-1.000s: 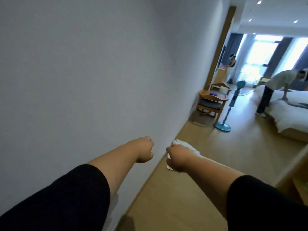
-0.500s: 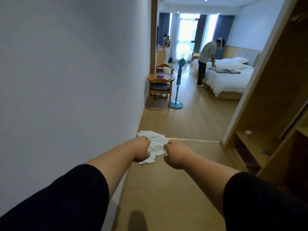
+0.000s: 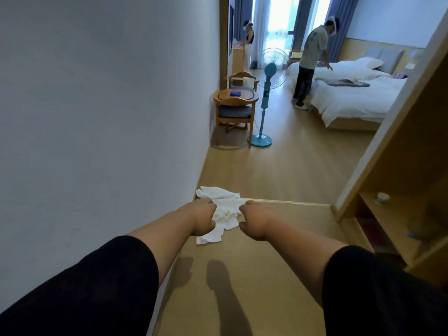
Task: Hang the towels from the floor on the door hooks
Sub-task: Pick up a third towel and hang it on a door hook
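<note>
Both the left hand (image 3: 202, 218) and the right hand (image 3: 254, 220) have fingers curled shut on the crumpled white cloth towel (image 3: 224, 212) at 12 o'clock above the tan wood floor (image 3: 278, 166), with no hooks showing, so hanging is left.

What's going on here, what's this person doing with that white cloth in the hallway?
A person in black sleeves is holding a white towel out in front with both fists closed, the left hand and the right hand gripping it at either side above the wooden floor, beside the wall. No door hooks are in view, so hanging is not yet done. Farther off, two other people are busy in the bedroom.
</note>
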